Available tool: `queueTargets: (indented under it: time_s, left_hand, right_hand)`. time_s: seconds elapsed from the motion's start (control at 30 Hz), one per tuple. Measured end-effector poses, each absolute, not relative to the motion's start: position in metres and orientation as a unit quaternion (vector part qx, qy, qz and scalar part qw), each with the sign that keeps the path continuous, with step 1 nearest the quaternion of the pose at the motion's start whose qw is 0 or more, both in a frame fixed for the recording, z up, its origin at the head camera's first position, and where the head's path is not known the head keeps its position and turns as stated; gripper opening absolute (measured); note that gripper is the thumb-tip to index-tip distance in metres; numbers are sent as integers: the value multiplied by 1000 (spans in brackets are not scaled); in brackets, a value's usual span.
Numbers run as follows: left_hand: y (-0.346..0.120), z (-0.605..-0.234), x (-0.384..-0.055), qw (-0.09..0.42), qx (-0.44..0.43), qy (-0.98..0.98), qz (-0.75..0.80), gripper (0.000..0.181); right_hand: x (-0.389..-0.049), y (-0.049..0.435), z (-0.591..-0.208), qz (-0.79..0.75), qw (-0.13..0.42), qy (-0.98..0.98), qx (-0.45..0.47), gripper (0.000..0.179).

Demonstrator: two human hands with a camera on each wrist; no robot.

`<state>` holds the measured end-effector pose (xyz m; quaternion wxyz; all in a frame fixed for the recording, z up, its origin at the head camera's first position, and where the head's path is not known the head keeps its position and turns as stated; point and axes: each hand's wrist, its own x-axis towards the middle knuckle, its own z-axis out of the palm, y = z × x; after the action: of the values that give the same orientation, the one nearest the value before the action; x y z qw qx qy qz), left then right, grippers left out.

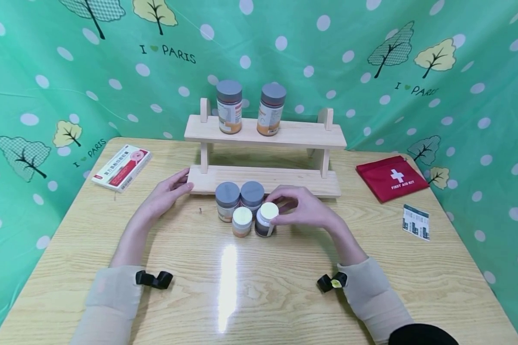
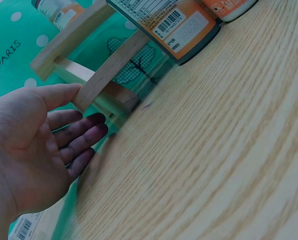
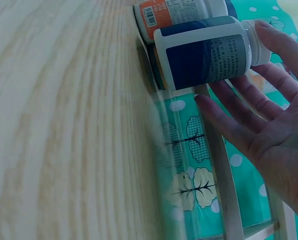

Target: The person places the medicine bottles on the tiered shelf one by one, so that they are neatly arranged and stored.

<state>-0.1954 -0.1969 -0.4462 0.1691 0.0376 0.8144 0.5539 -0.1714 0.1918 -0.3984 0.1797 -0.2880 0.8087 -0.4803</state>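
My left hand (image 1: 166, 195) is at the left end of the wooden two-tier rack (image 1: 265, 179); in the left wrist view its thumb touches the lower board's end (image 2: 84, 97), the other fingers loose beside it. With thumb and fingers at the cap, my right hand (image 1: 304, 207) pinches a small white-capped bottle (image 1: 264, 224) with a dark blue label (image 3: 188, 62). Left of that bottle is another white-capped bottle (image 1: 241, 224) with an orange lower part. Behind them, two grey-lidded jars (image 1: 227, 203) (image 1: 252, 194) stand close together before the rack.
Two grey-lidded jars (image 1: 229, 108) (image 1: 271, 110) stand on the rack's upper board. A white-and-red medicine box (image 1: 122, 167) lies at the left. On the right are a red first aid pouch (image 1: 390, 178) and a blister pack (image 1: 416, 222). Green patterned cloth (image 1: 302, 52) hangs behind the table.
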Motion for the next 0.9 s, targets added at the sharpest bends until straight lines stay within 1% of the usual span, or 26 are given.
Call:
queueTargets:
  time_s: [0.23,0.57,0.8,0.9]
  left_hand:
    - [-197,-445,-195,163,37,814,556,73]
    - [-198,-443,-193,165,29,812,558,75]
    - [-196,-445,-194,166,37,813,558,74]
    - [-197,-445,-193,167,35,812,558,74]
  right_hand:
    - [-174,195,-395,-481,169,810,-289,37]
    - [-176,204,-385,-496,137,808,-287,35]
    - [-179,211,-382,-519,135,800,-269,34]
    - [-181,213,-377,-520,126,800,-273,35]
